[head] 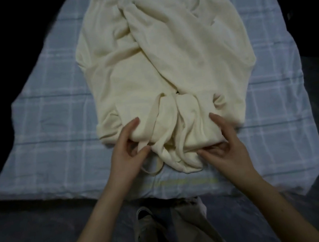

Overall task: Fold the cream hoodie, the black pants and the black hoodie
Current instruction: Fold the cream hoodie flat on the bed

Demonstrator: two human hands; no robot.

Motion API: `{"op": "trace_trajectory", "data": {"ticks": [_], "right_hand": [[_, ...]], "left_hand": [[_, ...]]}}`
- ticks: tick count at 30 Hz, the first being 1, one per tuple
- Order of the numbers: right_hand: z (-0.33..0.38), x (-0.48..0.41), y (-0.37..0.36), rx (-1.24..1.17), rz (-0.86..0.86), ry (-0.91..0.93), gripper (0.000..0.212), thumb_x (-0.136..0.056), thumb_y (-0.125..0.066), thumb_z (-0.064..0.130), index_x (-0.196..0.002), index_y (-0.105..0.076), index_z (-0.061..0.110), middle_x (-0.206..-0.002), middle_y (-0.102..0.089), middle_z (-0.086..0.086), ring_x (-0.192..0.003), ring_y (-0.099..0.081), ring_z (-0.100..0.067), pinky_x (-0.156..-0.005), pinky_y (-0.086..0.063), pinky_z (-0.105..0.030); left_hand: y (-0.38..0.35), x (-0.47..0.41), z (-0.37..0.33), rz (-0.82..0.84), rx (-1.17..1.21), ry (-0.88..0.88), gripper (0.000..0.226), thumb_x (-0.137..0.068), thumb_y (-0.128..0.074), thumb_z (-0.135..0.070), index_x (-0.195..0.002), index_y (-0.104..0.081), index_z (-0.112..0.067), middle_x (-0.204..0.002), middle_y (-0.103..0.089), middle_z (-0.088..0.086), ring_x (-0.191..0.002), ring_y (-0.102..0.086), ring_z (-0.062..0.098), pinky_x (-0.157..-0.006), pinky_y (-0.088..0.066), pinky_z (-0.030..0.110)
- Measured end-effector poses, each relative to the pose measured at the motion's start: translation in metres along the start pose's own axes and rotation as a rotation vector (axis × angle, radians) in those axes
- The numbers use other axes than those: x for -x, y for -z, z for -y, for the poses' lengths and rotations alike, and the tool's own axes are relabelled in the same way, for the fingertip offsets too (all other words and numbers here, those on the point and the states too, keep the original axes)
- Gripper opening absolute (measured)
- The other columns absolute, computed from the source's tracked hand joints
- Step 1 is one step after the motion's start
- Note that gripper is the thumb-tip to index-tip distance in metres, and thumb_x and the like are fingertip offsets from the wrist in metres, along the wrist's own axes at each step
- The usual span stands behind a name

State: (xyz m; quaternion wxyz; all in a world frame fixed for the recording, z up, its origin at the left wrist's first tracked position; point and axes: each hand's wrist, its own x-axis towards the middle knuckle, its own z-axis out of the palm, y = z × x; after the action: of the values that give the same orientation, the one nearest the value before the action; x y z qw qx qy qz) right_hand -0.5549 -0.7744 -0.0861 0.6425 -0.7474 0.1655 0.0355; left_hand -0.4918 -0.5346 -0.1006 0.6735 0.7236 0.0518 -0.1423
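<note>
The cream hoodie (pixel 159 64) lies spread on a blue plaid blanket (pixel 52 114), its sleeves crossed over the body. Its hood is bunched at the near edge, with a cream drawstring (pixel 153 171) trailing toward me. My left hand (pixel 127 155) holds the left side of the bunched hood, thumb under the cloth and fingers on top. On the hood's right side, my right hand (pixel 224 147) takes the cloth between thumb and fingers. The black pants and black hoodie are not in view.
The blanket covers a darker grey surface (pixel 27 229) that runs along the near side. My legs in beige trousers (pixel 181 229) show at the bottom centre. Darkness surrounds the blanket at left, right and top corners.
</note>
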Motion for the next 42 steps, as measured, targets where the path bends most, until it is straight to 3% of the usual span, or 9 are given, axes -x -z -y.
{"op": "trace_trajectory", "data": {"ticks": [3,6,14,22,25,29,34,36,42], "right_hand": [[0.012,-0.011,-0.002,0.057,-0.155,0.098,0.060,-0.083,-0.078,0.003,-0.128,-0.058,0.037,-0.123,-0.065,0.015,-0.112,-0.066,-0.011,-0.089,-0.056,-0.024],[0.037,-0.039,-0.002,-0.048,-0.281,0.149,0.045,-0.083,-0.079,0.008,-0.120,-0.062,0.028,-0.111,-0.071,0.011,-0.096,-0.072,-0.010,-0.078,-0.056,-0.017],[0.064,-0.156,-0.015,0.085,-0.396,0.163,0.028,-0.081,-0.081,0.013,-0.102,-0.064,0.023,-0.115,-0.061,-0.010,-0.068,-0.068,-0.002,-0.066,-0.047,-0.008],[0.033,-0.184,-0.018,0.120,-0.298,0.112,0.025,-0.084,-0.078,0.011,-0.104,-0.063,0.013,-0.113,-0.058,-0.010,-0.072,-0.066,0.001,-0.065,-0.047,-0.008],[0.038,-0.180,-0.009,0.140,-0.263,0.129,0.027,-0.087,-0.075,0.012,-0.112,-0.064,0.017,-0.115,-0.060,-0.006,-0.075,-0.066,0.002,-0.068,-0.047,-0.007],[0.045,-0.161,0.008,0.327,-0.253,0.245,0.045,-0.089,-0.069,0.008,-0.129,-0.058,0.026,-0.123,-0.052,0.005,-0.088,-0.063,-0.002,-0.076,-0.047,-0.007],[0.045,-0.132,-0.001,0.437,-0.143,0.496,0.046,-0.080,-0.075,0.015,-0.121,-0.055,0.024,-0.118,-0.054,0.007,-0.112,-0.056,-0.014,-0.098,-0.044,-0.025],[0.046,-0.142,-0.017,0.412,-0.127,0.465,0.040,-0.083,-0.073,0.015,-0.118,-0.057,0.022,-0.115,-0.058,0.010,-0.110,-0.057,-0.016,-0.097,-0.045,-0.028],[0.061,-0.229,-0.039,0.311,-0.348,0.430,0.023,-0.092,-0.066,0.010,-0.114,-0.068,0.012,-0.108,-0.068,0.004,-0.101,-0.061,-0.003,-0.089,-0.045,-0.014]], "left_hand": [[-0.004,-0.014,-0.014,-0.133,-0.039,-0.050,0.056,-0.079,-0.075,0.008,-0.124,-0.060,-0.021,-0.124,-0.061,-0.009,-0.113,-0.060,0.003,-0.087,-0.049,0.012],[0.000,-0.044,-0.038,-0.198,-0.026,-0.104,0.053,-0.077,-0.080,-0.002,-0.120,-0.064,-0.027,-0.112,-0.069,0.003,-0.099,-0.067,0.011,-0.082,-0.056,0.023],[-0.011,-0.154,-0.052,-0.267,-0.186,-0.042,0.029,-0.081,-0.077,-0.017,-0.108,-0.069,-0.025,-0.095,-0.071,0.003,-0.086,-0.066,0.019,-0.085,-0.056,0.039],[-0.008,-0.159,-0.024,-0.246,-0.124,-0.054,0.031,-0.089,-0.069,-0.015,-0.118,-0.066,-0.027,-0.103,-0.070,0.002,-0.094,-0.064,0.015,-0.082,-0.052,0.024],[0.007,-0.146,-0.028,-0.234,-0.261,-0.119,0.030,-0.093,-0.061,-0.035,-0.123,-0.060,-0.039,-0.109,-0.066,-0.009,-0.099,-0.064,0.006,-0.081,-0.048,0.013],[0.019,-0.120,-0.033,-0.245,-0.650,-0.467,0.039,-0.087,-0.062,-0.036,-0.125,-0.062,-0.026,-0.124,-0.056,-0.007,-0.115,-0.053,0.005,-0.099,-0.040,0.019],[-0.002,-0.129,-0.030,-0.052,-0.645,-0.676,0.038,-0.084,-0.069,-0.025,-0.118,-0.066,-0.007,-0.131,-0.059,0.005,-0.131,-0.050,0.019,-0.111,-0.038,0.038],[-0.010,-0.146,-0.032,-0.036,-0.592,-0.667,0.031,-0.087,-0.066,-0.019,-0.115,-0.068,-0.007,-0.127,-0.061,0.002,-0.130,-0.051,0.019,-0.109,-0.040,0.045],[-0.024,-0.223,-0.053,-0.147,-0.421,-0.466,0.012,-0.087,-0.068,-0.021,-0.098,-0.072,-0.018,-0.095,-0.068,-0.007,-0.093,-0.064,0.009,-0.082,-0.048,0.025]]}}
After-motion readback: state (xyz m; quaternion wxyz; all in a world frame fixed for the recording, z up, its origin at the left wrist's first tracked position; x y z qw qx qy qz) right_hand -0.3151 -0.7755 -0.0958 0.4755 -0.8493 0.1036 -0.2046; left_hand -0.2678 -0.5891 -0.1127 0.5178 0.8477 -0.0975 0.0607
